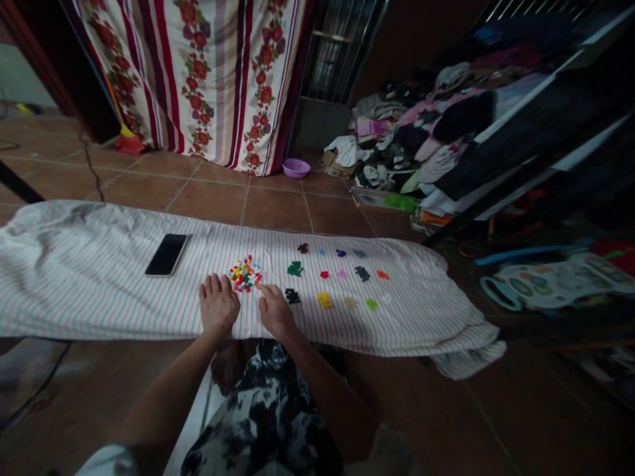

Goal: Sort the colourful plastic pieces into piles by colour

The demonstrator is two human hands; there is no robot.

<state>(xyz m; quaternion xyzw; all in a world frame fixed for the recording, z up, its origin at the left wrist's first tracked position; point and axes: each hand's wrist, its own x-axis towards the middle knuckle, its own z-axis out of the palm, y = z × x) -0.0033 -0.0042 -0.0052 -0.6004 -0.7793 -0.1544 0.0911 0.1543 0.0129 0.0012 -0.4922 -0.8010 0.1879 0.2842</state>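
At the fingertips, mixed pile [245,275]: heaped right there, many-coloured and tiny, just beyond the right index tip and beside the left fingers.
Left hand [219,308]: laid flat, palm down, fingers stretched out and gripping nothing, close by the pile's left edge.
Right hand [276,313]: index reaching to the pile's near right edge, other fingers curled; impossible to tell whether pinching a piece.
Pieces: probably feather-light, likely stiff, perhaps slippery and quick to scatter; best taken singly, by opposite sides, between thumb and index tips.
Black cluster [292,296]: just right of the right fingers, on striped cloth [114,258].
Yellow cluster [325,300]: farther right of those fingers.
Phone [167,255]: lying flat, left of and beyond the left fingers.
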